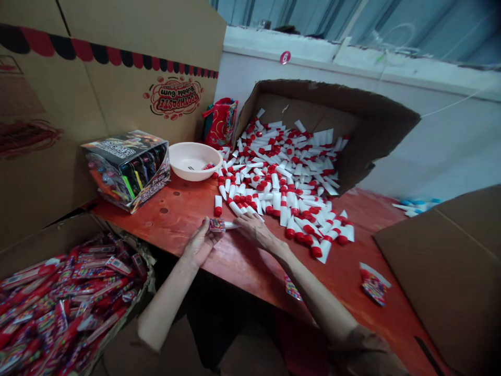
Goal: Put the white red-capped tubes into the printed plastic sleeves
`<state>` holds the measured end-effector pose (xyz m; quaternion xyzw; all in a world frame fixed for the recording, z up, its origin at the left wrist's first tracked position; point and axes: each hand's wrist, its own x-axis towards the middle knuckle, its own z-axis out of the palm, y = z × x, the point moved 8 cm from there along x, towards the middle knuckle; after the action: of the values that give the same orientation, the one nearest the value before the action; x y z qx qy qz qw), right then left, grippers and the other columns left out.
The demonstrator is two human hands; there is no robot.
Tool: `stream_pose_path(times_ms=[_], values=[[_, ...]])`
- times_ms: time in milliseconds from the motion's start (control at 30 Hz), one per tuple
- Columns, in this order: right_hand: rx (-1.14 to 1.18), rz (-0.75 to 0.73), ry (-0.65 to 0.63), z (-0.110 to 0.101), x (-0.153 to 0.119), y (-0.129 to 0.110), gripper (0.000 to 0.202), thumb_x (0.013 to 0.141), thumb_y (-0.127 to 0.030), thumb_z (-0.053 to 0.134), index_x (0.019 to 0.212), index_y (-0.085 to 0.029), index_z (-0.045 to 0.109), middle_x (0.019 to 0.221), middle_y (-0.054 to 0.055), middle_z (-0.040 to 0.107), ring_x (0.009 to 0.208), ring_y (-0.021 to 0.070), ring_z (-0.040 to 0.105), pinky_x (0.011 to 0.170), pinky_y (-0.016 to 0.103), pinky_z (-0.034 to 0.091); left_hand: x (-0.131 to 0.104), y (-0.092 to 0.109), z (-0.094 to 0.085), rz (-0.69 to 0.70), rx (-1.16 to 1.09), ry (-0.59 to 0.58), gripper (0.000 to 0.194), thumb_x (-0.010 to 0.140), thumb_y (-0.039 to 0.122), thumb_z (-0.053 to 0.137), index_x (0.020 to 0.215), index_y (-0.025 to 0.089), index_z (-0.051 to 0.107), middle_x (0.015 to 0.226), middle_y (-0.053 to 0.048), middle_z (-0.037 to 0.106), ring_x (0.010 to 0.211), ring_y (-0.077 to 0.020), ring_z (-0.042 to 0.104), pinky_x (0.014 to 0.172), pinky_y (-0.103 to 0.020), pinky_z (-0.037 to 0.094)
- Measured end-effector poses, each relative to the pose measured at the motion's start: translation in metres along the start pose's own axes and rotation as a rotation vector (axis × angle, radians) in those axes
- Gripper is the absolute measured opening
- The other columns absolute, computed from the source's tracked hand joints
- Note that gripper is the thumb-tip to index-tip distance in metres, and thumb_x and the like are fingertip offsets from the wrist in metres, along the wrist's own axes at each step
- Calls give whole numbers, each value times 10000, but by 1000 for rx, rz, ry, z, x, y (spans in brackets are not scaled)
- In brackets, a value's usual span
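My left hand [203,243] pinches a small printed wrapper sleeve [216,224] in red, blue and yellow, above the table's front edge. A white tube [230,225] pokes out of the sleeve's right end, its other end hidden inside. My right hand [255,230] has its fingertips closed on the tube's free end. Just behind both hands spreads a heap of white tubes with red caps [274,183], spilling from a tipped cardboard box [376,125]. One capped tube [218,206] stands apart by the left hand.
A pink basin [195,162] holds a few small items, beside a display box [129,167] of packets. Lower left, an open carton [146,256] is full of red wrapped tubes. Printed sleeves [373,284] lie at right on the red table [250,277]. A cardboard panel [450,271] borders the right.
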<state>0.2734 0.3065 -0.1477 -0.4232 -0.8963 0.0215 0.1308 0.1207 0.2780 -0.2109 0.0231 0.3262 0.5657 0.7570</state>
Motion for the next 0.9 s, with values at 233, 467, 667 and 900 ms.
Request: stream_pose_path(times_ms=[233,467,667,900], values=[[504,387,344,-38,-66,8,282,953,-396,534,1071,-177,667,920,53,702,783,191,638,707,294,506,2,-9,4,23,4,-55,171,930,225,602,805,113,634,763,-83,724,685,-156,691,718,-323,606],[425,372,425,-47,-87,-22,220,955,-375,548,1022,-215,684,987,66,720,880,218,654,829,350,508,2,-20,14,26,12,-120,162,876,252,688,800,119,636,766,-69,734,669,-145,689,751,-333,609],[460,435,433,-37,-103,-28,245,957,-377,546,1078,-212,681,986,63,729,862,215,671,783,328,525,2,-18,19,50,-17,-129,130,868,223,694,810,119,643,776,-72,738,714,-165,707,767,-350,610],[469,564,492,-40,-109,-32,250,955,-375,537,1055,-196,680,909,49,725,770,194,657,697,289,510,6,-18,20,85,22,-179,208,817,290,755,817,106,657,793,-81,743,753,-181,714,798,-367,600]])
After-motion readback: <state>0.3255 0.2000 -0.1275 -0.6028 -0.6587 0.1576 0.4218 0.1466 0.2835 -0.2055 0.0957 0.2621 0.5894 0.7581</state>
